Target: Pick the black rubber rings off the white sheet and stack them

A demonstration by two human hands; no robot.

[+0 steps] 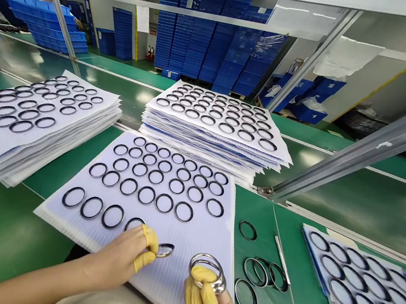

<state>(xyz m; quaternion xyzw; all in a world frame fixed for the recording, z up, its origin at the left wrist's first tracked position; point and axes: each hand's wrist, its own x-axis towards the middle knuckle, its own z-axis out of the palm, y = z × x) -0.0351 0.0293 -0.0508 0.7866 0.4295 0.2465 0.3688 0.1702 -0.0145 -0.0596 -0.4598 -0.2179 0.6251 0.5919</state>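
Observation:
My left hand (137, 250), with yellow finger cots on its fingertips, pinches the near edge of a tilted metal ring (165, 251) just above a white sheet (195, 236). Another ring (134, 223), partly covered by my left fingers, lies flat behind them. At the sheet's front right, my right hand (206, 297), also in yellow finger cots, is closed around a small bunch of shiny rings (206, 264); their exact number is hidden. Rows of black-and-silver rings (147, 195) lie spread over the back and left of the sheet.
Loose rings (246, 296) and a white pen-like stick (281, 259) lie on the green table (255, 209). Stacks of ring-covered sheets stand at the left (54, 145), back (204, 144) and right (368, 288). A metal post (356, 147) slants across the right. Blue bins (203, 37) are piled beyond.

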